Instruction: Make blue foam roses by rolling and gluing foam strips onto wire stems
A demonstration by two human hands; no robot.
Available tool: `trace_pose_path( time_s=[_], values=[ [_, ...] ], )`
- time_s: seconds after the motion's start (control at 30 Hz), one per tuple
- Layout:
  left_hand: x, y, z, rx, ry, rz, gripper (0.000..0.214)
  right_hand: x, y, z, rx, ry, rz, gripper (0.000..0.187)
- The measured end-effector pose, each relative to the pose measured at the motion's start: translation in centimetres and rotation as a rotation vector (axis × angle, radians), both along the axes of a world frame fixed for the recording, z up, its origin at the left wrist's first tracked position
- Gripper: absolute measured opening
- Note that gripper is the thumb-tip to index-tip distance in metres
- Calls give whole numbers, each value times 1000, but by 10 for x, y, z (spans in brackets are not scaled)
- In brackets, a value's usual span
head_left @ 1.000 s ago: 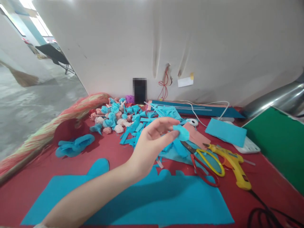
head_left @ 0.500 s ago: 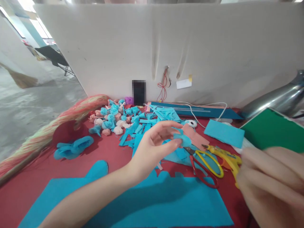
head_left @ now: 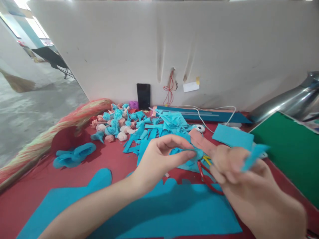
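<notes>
My left hand [head_left: 161, 157] pinches a small rounded piece of blue paper [head_left: 199, 154] between thumb and forefinger. To its right, my right hand [head_left: 251, 186] is closed and blurred, with a blue paper strip [head_left: 255, 157] sticking up from its fingers. Under and behind the hands lie scissors [head_left: 202, 171] with red and yellow handles, partly covered by my right hand. A large blue sheet [head_left: 161, 209] is spread below my forearms. Blue paper strips and scraps [head_left: 171, 122] are heaped beyond my left hand.
Blue, pink and white paper flowers [head_left: 117, 122] are piled at the back left. A larger blue flower [head_left: 74, 155] lies nearer. A phone [head_left: 144, 96] leans on the wall. At right are a blue paper pack [head_left: 233, 136] and a green board [head_left: 294, 152].
My right hand has moved left and up, close to my left hand, and a blue strip now shows in it. It now hides the yellow glue gun. My left hand has lowered slightly.
</notes>
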State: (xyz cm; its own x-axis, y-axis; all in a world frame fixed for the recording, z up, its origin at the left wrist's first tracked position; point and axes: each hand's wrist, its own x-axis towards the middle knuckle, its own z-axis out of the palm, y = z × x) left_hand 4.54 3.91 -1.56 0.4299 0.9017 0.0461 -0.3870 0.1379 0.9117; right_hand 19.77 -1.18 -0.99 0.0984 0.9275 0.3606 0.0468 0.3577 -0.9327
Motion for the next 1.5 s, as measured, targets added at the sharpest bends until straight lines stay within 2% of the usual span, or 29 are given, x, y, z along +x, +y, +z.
trace_pose_path(
  time_s=[0.1,0.13,0.33,0.5,0.6,0.73,0.87,1.07,1.37,1.5],
  values=[
    [0,-2,1,-85,-48,43,7,-9,-2,-2,-22,-7,48,12],
    [0,-3,2,-100,-56,51,7,-11,-2,-3,-26,-12,34,8],
    [1,-14,4,-32,-64,90,12,-19,-4,-8,29,-111,-149,14],
    [-1,-21,5,196,68,98,14,-26,-6,-8,49,-82,-248,15],
    [-3,-23,4,279,81,72,18,-30,-8,-7,24,-30,-281,14],
    [-3,-26,0,295,52,32,19,-29,-9,-9,34,-9,-275,14],
    [-1,-27,-1,234,16,3,20,-23,-8,-12,88,-130,-241,18],
    [2,-27,1,58,-88,-52,20,-21,-7,-13,116,-112,-162,29],
    [3,-29,0,-17,-154,-73,18,-21,-7,-12,111,-138,-189,25],
    [4,-29,-1,-76,-185,-72,17,-22,-6,-13,126,-217,-229,14]
  ],
)
